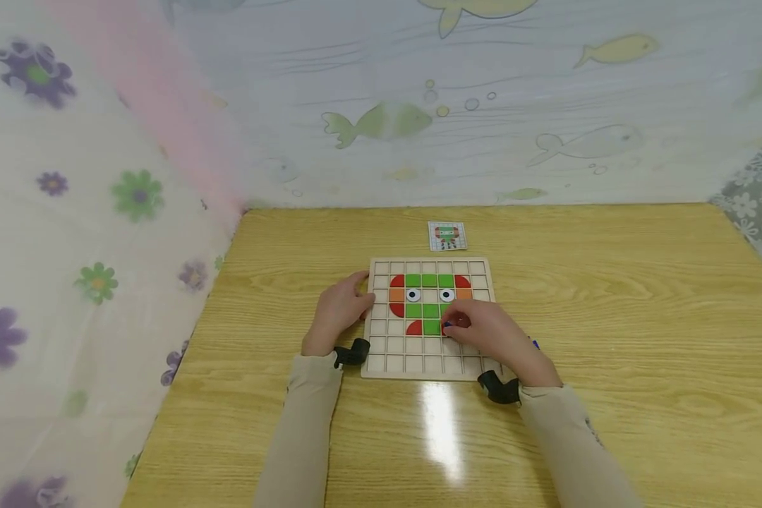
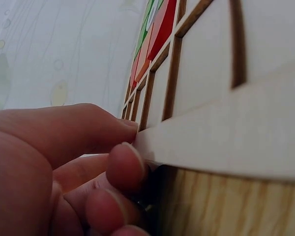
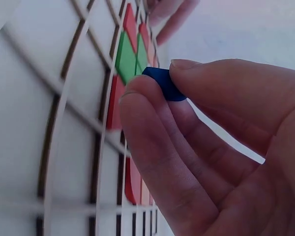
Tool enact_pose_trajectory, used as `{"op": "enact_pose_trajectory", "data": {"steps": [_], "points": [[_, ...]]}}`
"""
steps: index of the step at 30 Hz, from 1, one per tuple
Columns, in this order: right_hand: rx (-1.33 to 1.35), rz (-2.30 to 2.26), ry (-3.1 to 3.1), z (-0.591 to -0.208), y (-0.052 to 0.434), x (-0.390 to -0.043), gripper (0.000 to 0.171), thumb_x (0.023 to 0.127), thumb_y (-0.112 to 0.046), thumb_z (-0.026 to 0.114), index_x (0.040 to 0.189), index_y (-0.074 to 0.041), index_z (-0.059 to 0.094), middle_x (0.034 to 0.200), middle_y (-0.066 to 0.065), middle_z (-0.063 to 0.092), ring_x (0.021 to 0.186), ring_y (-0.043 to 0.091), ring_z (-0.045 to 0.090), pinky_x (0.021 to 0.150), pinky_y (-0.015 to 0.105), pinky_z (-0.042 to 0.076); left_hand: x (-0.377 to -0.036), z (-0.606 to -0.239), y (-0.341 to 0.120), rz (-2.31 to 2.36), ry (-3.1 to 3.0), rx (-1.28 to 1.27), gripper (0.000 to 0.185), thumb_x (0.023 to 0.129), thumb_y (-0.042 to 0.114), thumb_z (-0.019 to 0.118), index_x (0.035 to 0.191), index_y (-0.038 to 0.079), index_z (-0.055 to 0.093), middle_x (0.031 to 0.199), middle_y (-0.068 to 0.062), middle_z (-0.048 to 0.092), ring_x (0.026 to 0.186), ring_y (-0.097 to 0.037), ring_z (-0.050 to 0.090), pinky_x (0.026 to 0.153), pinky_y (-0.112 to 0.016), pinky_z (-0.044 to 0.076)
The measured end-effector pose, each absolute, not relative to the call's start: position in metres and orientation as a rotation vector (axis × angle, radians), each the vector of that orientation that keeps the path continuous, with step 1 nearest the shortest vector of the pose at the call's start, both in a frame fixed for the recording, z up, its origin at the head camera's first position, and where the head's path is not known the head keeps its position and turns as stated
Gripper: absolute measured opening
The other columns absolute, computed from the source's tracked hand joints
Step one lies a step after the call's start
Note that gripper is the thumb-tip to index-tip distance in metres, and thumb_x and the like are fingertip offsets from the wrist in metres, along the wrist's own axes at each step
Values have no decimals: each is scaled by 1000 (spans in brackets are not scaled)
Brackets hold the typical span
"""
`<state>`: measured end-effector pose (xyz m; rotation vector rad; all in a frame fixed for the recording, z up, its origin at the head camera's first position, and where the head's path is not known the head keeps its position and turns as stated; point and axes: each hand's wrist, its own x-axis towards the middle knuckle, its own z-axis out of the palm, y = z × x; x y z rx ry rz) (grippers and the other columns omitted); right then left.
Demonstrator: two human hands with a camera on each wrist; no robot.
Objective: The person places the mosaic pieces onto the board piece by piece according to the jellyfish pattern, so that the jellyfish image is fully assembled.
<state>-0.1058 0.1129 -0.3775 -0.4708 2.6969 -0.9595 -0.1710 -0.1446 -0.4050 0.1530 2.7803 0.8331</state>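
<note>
A wooden grid board [image 1: 394, 346] lies on the table, with green, red and orange pieces and two eye pieces in its cells. At its left edge my left hand [image 1: 339, 310] holds the rim; in the left wrist view the thumb [image 2: 96, 128] lies at the edge and curled fingers [image 2: 125, 164] are against it. Over the lower right of the pattern, my right hand [image 1: 492, 335] pinches a small dark blue piece [image 3: 164, 84] between thumb and fingers, just above the board. A red piece [image 3: 116, 103] sits beside those fingertips. The right hand hides some cells in the head view.
Behind the board lies a small picture card [image 1: 447, 236] showing a coloured pattern on a grid. Something blue [image 1: 535, 344] shows on the table just beyond the right wrist. A fish-patterned curtain [image 1: 381, 162] hangs at the table's back edge, a flowered one [image 1: 70, 233] on the left.
</note>
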Motion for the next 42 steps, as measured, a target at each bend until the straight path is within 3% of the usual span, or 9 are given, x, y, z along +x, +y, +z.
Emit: {"op": "enact_pose_trajectory", "data": {"steps": [5, 14, 22, 32, 42], "points": [[-447, -1029, 2662, -381, 103, -110, 10, 83, -21, 63, 91, -16, 63, 81, -7, 59, 75, 10, 53, 69, 30, 43, -171, -405, -144, 838, 2773, 126, 54, 85, 27, 51, 136, 17, 38, 57, 7, 58, 45, -14, 50, 60, -30, 38], [-426, -1086, 2662, -386, 87, -110, 10, 82, -22, 64, 91, -18, 65, 80, -10, 60, 75, 6, 54, 70, 28, 44, -171, -404, -143, 831, 2770, 134, 54, 85, 28, 51, 137, 16, 37, 56, 6, 57, 43, -14, 50, 56, -30, 37], [-434, -1053, 2666, -391, 71, -107, 6, 82, -26, 64, 87, -24, 66, 77, -16, 59, 72, 3, 53, 69, 27, 43, -172, -403, -144, 811, 2777, 150, 55, 84, 26, 50, 136, 15, 38, 54, 6, 57, 45, -14, 48, 58, -30, 36], [-407, -980, 2660, -391, 58, -101, 5, 81, -23, 66, 84, -20, 65, 74, -13, 58, 69, 4, 52, 67, 25, 43, -174, -405, -143, 765, 2806, 151, 55, 83, 28, 51, 135, 16, 39, 61, 9, 59, 60, -15, 51, 67, -31, 38], [-452, -870, 2742, -392, 58, -100, 7, 81, -22, 65, 88, -19, 66, 74, -13, 55, 68, 8, 48, 65, 25, 41, -174, -408, -142, 783, 2790, 116, 55, 84, 30, 50, 136, 18, 38, 62, 7, 59, 48, -14, 51, 62, -31, 38]]}}
